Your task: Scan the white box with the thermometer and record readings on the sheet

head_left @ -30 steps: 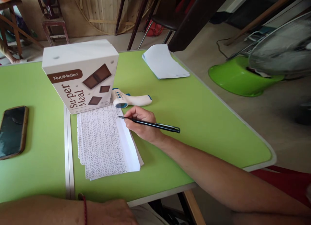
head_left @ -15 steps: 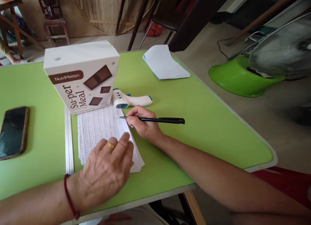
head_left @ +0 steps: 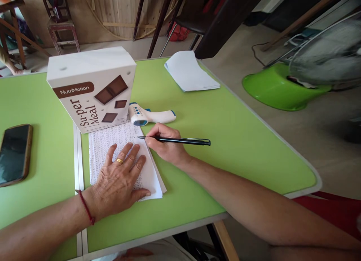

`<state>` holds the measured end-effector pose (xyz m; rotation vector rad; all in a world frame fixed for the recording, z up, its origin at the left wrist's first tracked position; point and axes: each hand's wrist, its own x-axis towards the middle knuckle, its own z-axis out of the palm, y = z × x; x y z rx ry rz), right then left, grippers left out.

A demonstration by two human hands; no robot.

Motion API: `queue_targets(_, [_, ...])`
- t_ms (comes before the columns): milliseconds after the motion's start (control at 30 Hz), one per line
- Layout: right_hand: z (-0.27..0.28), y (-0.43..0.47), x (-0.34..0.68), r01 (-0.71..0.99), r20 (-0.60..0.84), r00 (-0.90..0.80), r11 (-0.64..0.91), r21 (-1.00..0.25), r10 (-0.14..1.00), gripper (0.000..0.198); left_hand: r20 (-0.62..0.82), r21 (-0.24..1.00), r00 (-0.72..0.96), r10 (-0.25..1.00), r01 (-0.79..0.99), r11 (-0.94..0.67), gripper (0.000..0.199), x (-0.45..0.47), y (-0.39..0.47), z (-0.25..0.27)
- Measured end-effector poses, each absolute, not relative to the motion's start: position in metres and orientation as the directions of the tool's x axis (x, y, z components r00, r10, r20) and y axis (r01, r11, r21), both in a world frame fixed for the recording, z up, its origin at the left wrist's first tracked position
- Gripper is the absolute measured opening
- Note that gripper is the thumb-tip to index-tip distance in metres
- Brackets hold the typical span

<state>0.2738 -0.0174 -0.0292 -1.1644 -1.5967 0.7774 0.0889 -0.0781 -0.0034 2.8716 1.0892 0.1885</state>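
My left hand [head_left: 121, 178] lies flat with fingers spread on a stack of paper sheets [head_left: 149, 171]. Dense rows of handwriting cover much of the top sheet, while a strip at its right side is blank. Between the fingers of my right hand [head_left: 167, 144] is a black pen [head_left: 191, 141], its tip at the right edge of the written rows. A white box with brown print [head_left: 93, 92] stands on the far end of the stack. Just beyond my right hand lies a white and blue infrared thermometer [head_left: 152, 115], beside the box.
Folded white sheets [head_left: 191, 71] lie near the green table's [head_left: 239, 152] far right edge. On the left is a phone [head_left: 15, 154]. A fan [head_left: 327, 54] and a green plastic stool [head_left: 270, 88] are on the floor at the right.
My left hand has come down and flattened on the paper, its fingers now spread where they were bunched and raised. The pen tip has stayed at nearly the same spot.
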Motion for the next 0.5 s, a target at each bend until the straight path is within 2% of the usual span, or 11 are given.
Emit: queue_targets(500, [-0.0315, -0.0168, 0.2736, 0.357, 0.402, -0.129, 0.421, -0.834, 0.907, 0.013, 0.046, 0.092, 0.748, 0.662, 0.657, -0.748, 0.069, 0.0899, -0.0799, -0.0087])
